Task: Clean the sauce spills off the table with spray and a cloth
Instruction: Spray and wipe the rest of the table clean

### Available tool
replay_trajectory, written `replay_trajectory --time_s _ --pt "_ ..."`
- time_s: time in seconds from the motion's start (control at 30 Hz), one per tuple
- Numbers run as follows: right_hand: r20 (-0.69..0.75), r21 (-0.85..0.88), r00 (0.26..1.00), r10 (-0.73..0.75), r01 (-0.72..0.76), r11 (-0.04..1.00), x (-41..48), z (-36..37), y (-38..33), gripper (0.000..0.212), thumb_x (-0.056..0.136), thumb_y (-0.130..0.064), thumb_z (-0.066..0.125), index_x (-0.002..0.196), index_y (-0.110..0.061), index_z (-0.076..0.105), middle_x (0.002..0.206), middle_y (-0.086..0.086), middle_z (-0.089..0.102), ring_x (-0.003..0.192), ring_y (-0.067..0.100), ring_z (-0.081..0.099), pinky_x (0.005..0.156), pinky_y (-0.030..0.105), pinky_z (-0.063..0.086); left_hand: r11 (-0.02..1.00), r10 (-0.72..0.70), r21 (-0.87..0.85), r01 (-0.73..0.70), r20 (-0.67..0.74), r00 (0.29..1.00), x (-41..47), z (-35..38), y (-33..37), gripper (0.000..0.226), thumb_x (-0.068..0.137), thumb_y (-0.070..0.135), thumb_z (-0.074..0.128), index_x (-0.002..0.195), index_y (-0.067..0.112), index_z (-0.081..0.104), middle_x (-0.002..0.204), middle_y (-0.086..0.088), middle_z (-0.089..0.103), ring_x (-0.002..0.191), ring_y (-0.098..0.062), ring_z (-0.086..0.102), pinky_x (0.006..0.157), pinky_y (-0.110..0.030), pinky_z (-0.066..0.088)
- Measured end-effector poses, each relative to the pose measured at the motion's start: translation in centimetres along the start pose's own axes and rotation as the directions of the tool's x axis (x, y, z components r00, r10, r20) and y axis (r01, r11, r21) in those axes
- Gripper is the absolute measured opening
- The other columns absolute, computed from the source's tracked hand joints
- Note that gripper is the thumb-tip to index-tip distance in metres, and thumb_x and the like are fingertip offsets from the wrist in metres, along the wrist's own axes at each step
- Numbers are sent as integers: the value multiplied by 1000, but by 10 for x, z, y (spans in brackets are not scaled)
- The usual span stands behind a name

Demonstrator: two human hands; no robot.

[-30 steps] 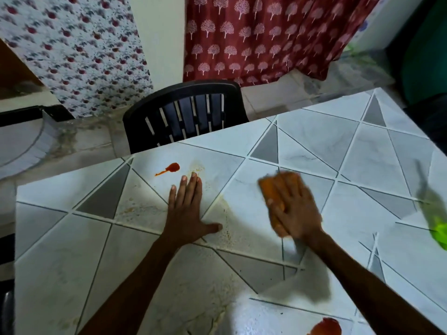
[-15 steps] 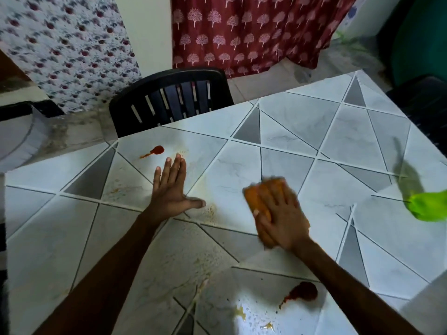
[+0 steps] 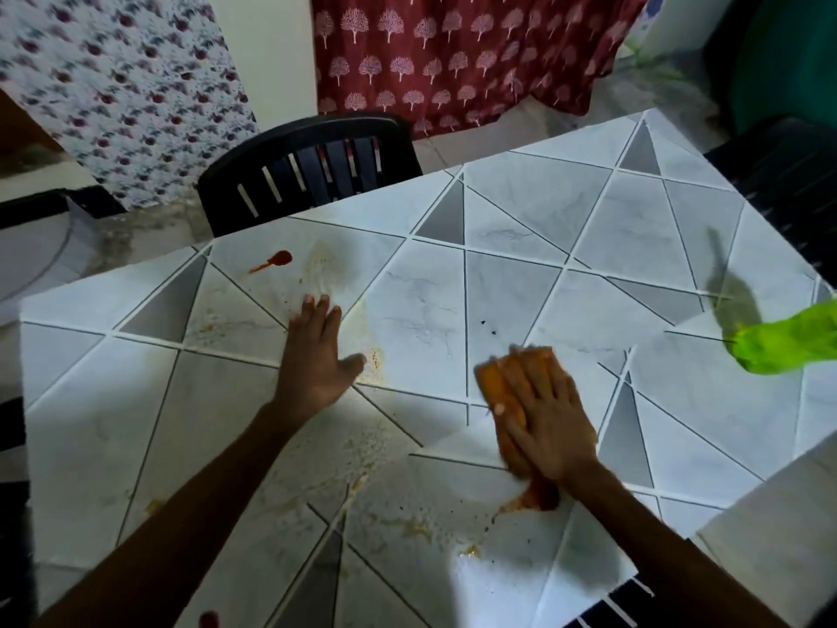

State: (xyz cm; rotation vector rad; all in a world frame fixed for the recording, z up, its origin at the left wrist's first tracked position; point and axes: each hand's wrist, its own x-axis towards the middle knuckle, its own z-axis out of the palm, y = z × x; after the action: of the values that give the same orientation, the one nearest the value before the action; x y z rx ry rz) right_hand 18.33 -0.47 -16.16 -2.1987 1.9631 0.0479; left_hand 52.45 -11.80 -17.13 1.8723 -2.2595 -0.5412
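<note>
My right hand (image 3: 545,419) lies flat with spread fingers on an orange cloth (image 3: 496,387), pressing it onto the table (image 3: 566,247), which has a pale triangle pattern. Just under the wrist a red sauce spill (image 3: 536,496) is smeared, the cloth's near end on it. My left hand (image 3: 317,355) rests palm down on the table, fingers straight, holding nothing. A second red spill (image 3: 276,260) lies near the far left edge, and a third red spot (image 3: 208,618) sits at the bottom left. A bright green spray bottle (image 3: 788,344) lies at the right edge, partly cut off.
A black plastic chair (image 3: 308,170) stands pushed against the table's far edge. Another dark chair (image 3: 779,174) is at the far right. Yellowish dried smears and droplets mark the tabletop (image 3: 407,528) near me. Curtains (image 3: 453,52) hang behind.
My right hand has slid the cloth toward me, down onto the near red spill, which is now smeared. My left hand stays planted flat in about the same spot.
</note>
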Motion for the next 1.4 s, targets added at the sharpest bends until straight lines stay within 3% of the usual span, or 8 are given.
replay_trajectory --time_s 0.13,0.37,0.5,0.63,0.93,1.1,1.23,1.4 --pt "-35 141 966 255 -248 958 84 1 -34 68 96 -61 27 158 -40 11 169 -3 8 153 39 4 121 60 11 993 41 -104 -46 -53 998 -58 38 28 93 80 60 49 147 -3 38 158 -22 26 148 -40 18 116 -56 18" --pt "40 53 966 -257 255 965 -26 12 -44 66 99 -59 34 158 -43 10 169 -8 3 155 26 -12 126 49 3 996 55 -73 -50 62 997 -80 50 33 110 81 85 27 155 4 22 164 -17 7 151 -35 4 117 -53 8" --pt "38 22 999 28 -29 999 2 5 34 66 98 -61 19 158 -43 0 169 -6 0 155 29 -8 121 57 17 999 31 -16 -30 65 997 -78 51 39 105 81 76 35 156 4 18 164 -16 3 151 -35 1 119 -49 4" --pt "0 112 981 194 -193 975 52 5 -17 70 95 -61 25 159 -39 9 169 -3 2 154 39 -6 122 60 6 999 -3 44 -1 97 995 -77 51 41 104 76 66 36 155 2 15 163 -20 2 150 -41 3 118 -55 6" --pt "2 106 988 -155 154 982 -3 17 -64 63 100 -56 30 159 -39 15 169 -5 7 156 29 -7 123 56 7 996 -83 -31 87 103 991 -79 45 60 93 88 37 64 155 1 10 163 -17 -4 152 -34 -3 122 -48 4" --pt "39 80 990 135 -138 987 39 -4 33 64 100 -59 27 159 -38 12 169 -8 0 155 29 -10 123 57 3 993 -56 -107 54 -19 998 -99 53 77 68 93 12 61 152 2 28 163 -12 17 151 -29 16 122 -46 20" --pt "-40 59 964 261 -259 964 -48 5 70 68 98 -61 22 160 -34 12 169 -3 4 155 34 -4 121 57 16 987 15 -158 -26 -70 997 -127 60 94 57 96 26 45 147 3 41 159 -12 30 148 -26 26 119 -41 25" --pt "52 71 991 -119 116 991 -101 27 -28 66 99 -56 30 160 -37 12 169 -1 2 155 34 -7 124 55 3 993 17 -115 -19 -18 1000 -142 70 101 64 98 37 26 152 4 30 163 -11 19 151 -26 17 121 -47 20"
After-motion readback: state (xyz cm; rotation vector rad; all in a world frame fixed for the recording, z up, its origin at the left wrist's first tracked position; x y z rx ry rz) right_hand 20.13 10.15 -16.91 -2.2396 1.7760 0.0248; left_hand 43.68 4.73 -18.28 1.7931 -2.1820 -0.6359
